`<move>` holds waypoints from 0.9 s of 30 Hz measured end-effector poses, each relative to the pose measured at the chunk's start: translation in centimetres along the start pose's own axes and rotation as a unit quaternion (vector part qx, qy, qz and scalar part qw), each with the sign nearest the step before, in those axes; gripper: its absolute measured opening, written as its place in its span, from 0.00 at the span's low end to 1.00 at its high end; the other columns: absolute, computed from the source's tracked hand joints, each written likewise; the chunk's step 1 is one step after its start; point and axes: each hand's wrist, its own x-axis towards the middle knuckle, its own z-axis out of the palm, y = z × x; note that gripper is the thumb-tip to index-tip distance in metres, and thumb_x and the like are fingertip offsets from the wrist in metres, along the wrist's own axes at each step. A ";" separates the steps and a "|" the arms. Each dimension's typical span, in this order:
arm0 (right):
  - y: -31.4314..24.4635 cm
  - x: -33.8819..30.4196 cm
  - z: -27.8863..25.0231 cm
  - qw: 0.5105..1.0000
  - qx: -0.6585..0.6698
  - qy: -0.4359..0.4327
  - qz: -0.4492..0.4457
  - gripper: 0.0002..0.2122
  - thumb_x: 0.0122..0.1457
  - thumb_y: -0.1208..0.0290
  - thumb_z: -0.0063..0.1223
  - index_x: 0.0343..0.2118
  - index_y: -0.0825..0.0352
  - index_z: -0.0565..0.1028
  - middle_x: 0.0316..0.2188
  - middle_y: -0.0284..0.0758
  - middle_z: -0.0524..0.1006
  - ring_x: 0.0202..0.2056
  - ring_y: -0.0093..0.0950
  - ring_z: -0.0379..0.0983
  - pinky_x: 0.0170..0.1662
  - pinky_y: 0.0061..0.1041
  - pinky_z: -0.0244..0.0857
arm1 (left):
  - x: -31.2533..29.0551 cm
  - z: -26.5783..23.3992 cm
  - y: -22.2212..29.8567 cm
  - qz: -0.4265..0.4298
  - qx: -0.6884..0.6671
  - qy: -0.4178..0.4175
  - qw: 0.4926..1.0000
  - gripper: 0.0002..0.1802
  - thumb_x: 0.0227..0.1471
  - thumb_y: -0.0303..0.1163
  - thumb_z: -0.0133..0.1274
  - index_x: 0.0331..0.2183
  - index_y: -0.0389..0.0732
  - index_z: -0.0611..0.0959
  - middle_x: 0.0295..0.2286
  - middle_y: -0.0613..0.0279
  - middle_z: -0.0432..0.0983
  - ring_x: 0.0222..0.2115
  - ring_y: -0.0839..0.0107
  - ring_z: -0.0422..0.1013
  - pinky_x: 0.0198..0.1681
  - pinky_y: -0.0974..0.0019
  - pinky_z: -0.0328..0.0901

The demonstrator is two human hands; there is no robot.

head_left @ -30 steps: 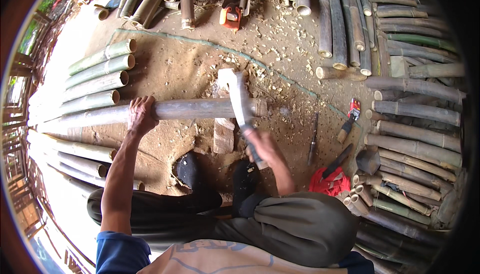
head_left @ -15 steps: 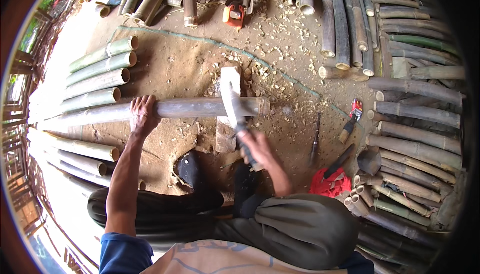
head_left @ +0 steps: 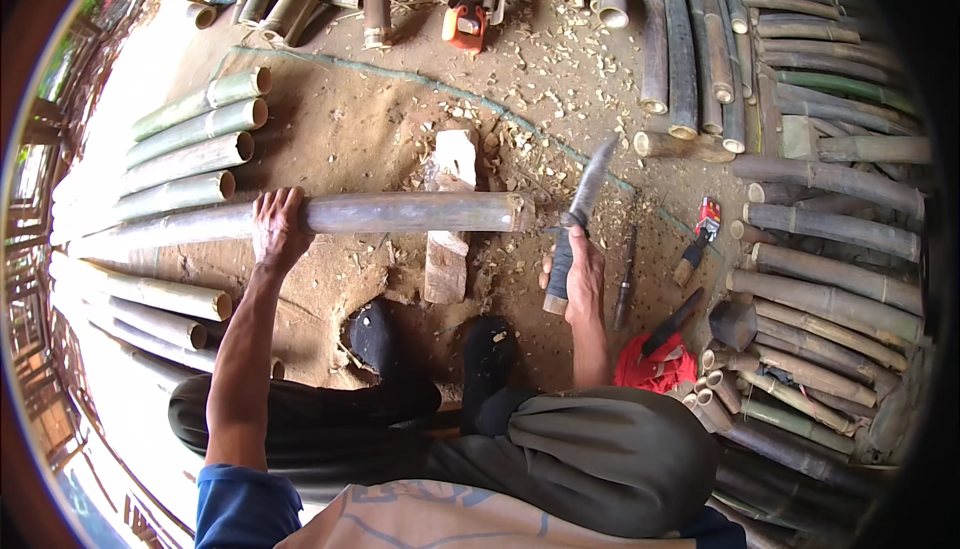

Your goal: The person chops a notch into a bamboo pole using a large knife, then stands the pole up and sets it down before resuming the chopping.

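Note:
A long bamboo pole [head_left: 400,213] lies crosswise in front of me, resting on a pale wooden block [head_left: 446,267]. My left hand [head_left: 281,227] is wrapped round the pole, left of the block. In my right hand [head_left: 584,275] is a large knife [head_left: 592,184] with a curved blade and a dark wrapped handle. Its blade points up and away, just right of the pole's cut end and apart from it. The thumb lies along the handle; some of the other fingers are hidden behind it.
Cut bamboo lengths [head_left: 195,159] lie at the left, and more bamboo [head_left: 840,224] is stacked along the right. An orange-handled saw [head_left: 464,29] lies at the back. Right of me are a thin dark tool [head_left: 627,274], a red-ended tool [head_left: 697,239] and a red cloth [head_left: 655,361]. Shavings litter the ground.
My right hand has swung the knife from over the pole and block out to the right, past the pole's end. The left hand keeps its hold on the pole.

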 end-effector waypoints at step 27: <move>2.7 -1.6 3.8 0.945 -0.256 -0.181 0.092 0.21 0.74 0.51 0.47 0.43 0.70 0.75 0.20 0.32 0.77 0.16 0.23 0.74 0.18 0.26 0.73 | 0.0 0.2 -0.2 0.006 0.007 -0.003 1.000 0.09 0.55 0.29 0.56 0.39 0.41 0.79 0.34 0.53 0.77 0.38 0.50 0.72 0.47 0.48 0.64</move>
